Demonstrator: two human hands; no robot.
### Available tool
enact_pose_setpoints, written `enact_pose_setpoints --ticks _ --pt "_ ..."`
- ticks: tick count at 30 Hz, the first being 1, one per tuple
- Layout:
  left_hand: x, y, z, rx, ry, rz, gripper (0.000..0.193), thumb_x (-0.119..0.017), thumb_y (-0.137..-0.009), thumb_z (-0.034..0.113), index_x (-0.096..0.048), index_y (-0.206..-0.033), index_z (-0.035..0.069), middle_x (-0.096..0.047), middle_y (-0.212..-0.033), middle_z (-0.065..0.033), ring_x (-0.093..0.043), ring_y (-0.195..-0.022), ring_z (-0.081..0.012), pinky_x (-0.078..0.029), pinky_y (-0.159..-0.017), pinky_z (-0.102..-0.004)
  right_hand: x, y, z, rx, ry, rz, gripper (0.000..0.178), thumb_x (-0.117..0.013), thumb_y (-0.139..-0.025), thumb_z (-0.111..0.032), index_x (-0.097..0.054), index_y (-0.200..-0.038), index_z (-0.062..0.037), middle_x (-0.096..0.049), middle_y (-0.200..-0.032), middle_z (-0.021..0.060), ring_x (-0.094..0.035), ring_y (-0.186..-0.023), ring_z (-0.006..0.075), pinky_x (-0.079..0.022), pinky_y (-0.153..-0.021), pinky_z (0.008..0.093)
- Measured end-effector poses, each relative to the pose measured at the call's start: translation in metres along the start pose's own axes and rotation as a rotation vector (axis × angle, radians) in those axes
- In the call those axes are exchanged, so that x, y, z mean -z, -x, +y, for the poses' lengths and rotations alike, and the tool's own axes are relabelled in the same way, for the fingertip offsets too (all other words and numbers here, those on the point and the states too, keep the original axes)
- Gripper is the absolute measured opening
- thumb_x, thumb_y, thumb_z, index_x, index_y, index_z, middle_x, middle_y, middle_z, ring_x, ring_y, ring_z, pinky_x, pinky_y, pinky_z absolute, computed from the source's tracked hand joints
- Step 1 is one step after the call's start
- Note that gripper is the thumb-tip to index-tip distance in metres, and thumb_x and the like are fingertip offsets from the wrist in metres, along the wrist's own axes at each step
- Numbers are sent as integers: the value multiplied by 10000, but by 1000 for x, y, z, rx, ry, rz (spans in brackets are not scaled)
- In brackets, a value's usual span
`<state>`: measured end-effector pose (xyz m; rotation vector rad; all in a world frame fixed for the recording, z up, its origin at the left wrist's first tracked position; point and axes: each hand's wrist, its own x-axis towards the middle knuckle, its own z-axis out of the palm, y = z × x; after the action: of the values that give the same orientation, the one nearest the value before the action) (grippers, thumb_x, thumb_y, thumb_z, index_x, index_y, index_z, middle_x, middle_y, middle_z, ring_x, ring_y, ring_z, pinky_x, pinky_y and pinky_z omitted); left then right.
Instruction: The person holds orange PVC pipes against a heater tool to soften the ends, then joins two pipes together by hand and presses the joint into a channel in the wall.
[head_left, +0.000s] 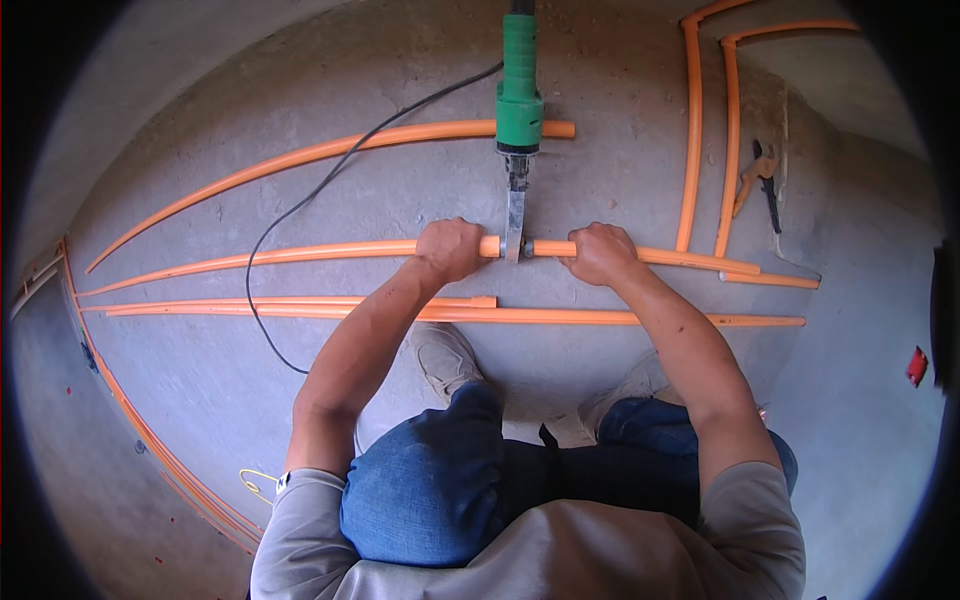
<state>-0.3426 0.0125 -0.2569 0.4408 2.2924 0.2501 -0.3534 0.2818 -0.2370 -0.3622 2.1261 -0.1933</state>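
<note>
Over the floor (620, 180), the left hand (452, 249) is closed round one orange pipe (350, 251) and the right hand (604, 253) round a second pipe (552, 248), flanking the metal plate (514, 225) of the green tool (519, 110), where I'd keep both straight, pressing evenly.

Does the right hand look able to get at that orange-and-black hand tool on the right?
Probably not as it stands: the right hand is gripping an orange pipe, and the hand tool lies farther off, beyond two other pipes.
</note>
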Motion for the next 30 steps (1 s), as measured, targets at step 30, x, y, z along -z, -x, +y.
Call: enact_pose_setpoints --ticks 30 --pt "1 1 1 5 10 1 290 -736 -879 379 -759 -992 113 -764 -946 -178 -739 -918 -384 -587 -809 -484 -24 -5 8 67 -42 191 339 -740 -900 -375 -728 -988 -48 -744 -901 204 -717 -933 392 -556 -853 508"
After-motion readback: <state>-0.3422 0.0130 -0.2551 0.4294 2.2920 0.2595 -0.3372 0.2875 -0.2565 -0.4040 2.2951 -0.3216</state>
